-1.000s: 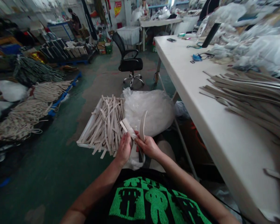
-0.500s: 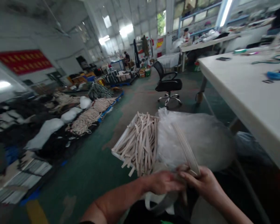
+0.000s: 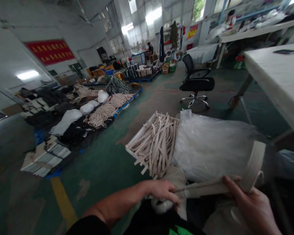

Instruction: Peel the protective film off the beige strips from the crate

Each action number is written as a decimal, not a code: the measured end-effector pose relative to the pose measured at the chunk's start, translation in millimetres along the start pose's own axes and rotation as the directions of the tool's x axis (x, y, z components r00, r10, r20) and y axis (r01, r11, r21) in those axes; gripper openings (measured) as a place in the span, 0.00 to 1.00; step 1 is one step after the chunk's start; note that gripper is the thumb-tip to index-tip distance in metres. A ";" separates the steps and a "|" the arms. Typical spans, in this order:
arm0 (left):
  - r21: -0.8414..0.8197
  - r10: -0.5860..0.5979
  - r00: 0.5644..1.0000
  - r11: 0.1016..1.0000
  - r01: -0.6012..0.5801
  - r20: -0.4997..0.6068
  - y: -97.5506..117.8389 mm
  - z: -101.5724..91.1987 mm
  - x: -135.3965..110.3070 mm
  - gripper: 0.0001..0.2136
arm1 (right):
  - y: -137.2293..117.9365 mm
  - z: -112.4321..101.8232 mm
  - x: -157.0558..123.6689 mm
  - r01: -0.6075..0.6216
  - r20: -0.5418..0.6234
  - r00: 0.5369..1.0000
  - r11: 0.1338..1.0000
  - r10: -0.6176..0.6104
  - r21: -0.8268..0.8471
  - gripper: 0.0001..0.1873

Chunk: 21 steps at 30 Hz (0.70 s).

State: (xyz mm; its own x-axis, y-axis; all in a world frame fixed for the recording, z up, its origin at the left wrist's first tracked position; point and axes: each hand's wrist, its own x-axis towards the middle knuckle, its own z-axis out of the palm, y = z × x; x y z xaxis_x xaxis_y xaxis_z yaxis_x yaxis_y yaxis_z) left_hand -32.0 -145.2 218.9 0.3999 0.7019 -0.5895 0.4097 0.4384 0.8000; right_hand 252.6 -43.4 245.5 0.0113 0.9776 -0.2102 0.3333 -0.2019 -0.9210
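A beige fabric strap (image 3: pixel 203 190) stretches between my two hands, low in the view. My left hand (image 3: pixel 161 191) is closed on its left end, close to my body. My right hand (image 3: pixel 252 202) pinches the strap farther right, where a wide loop of it curls up above the fingers. Just beyond my left hand, many similar beige straps (image 3: pixel 159 140) lie heaped in a white tray (image 3: pixel 139 132), some hanging over its near edge. A large translucent plastic bag (image 3: pixel 210 147) bulges right of the tray, behind the held strap.
A white-topped table (image 3: pixel 279 78) stands at the right with a phone (image 3: pixel 286 51) on it. Beyond the bag is a black office chair (image 3: pixel 197 80). Strap piles (image 3: pixel 103 112) and a bundled stack (image 3: pixel 46 156) lie on pallets at left. Two people work farther back.
My hands were close together and have moved apart, the right one going right, drawing the strap out between them. The camera view has swung left.
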 end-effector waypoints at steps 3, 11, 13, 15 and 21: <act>-0.338 -0.046 0.999 0.940 0.038 -0.014 -28.6 -0.1 -17.0 0.15 | 3.4 -7.4 4.0 -0.082 -0.113 0.990 0.996 0.085 0.032 0.23; -0.783 0.128 0.902 0.458 -0.422 -0.412 -47.3 -9.7 -43.2 0.23 | 32.5 25.3 -8.8 -0.146 0.094 0.986 0.981 0.135 0.128 0.30; -0.746 0.165 0.868 0.452 -0.489 -0.468 -37.1 -24.5 -50.0 0.23 | 37.5 32.7 -11.8 -0.179 0.158 0.975 0.972 0.155 0.149 0.33; -0.680 0.206 0.823 0.478 -0.556 -0.528 -22.8 -44.5 -58.3 0.22 | 41.5 33.9 -13.9 -0.183 0.215 0.966 0.967 0.143 0.180 0.36; -0.359 0.353 0.662 0.626 -0.692 -0.661 35.4 -120.4 -71.0 0.31 | 58.8 7.0 -24.5 -0.200 0.239 0.959 0.958 0.149 0.207 0.37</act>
State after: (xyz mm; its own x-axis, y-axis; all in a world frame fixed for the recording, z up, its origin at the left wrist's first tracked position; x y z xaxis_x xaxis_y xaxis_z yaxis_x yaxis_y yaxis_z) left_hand -144.6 -111.9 302.5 -0.1322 0.9907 -0.0334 -0.3145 -0.0100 0.9492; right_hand 265.3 -79.7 194.3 -0.1650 0.8937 -0.4173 0.1220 -0.4014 -0.9077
